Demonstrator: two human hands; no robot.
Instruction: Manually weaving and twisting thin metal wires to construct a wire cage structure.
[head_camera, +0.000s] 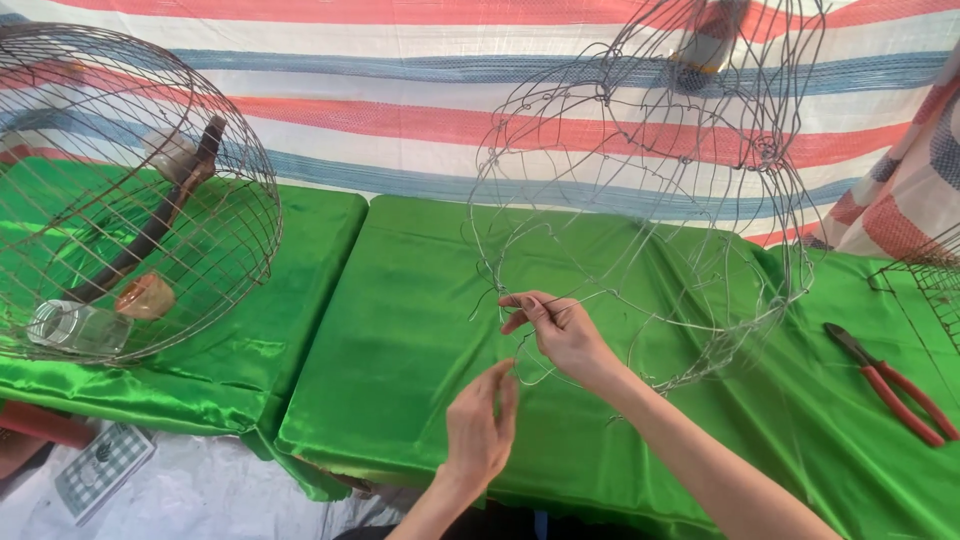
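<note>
A half-built wire cage frame (660, 190) of thin bare wire hangs over the green cloth table (400, 330). My right hand (562, 335) pinches a wire at the frame's lower left rim, fingers closed on it. My left hand (480, 425) is just below and to the left, fingertips drawn together around a thin wire end near the same spot. Both forearms come in from the bottom edge.
A finished round wire cage (130, 190) stands at the left, with a perch, a small cup and a clear jar inside. Red-handled pliers (895, 385) lie at the right. Another mesh piece (930, 280) shows at the right edge. A striped tarp (400, 90) hangs behind.
</note>
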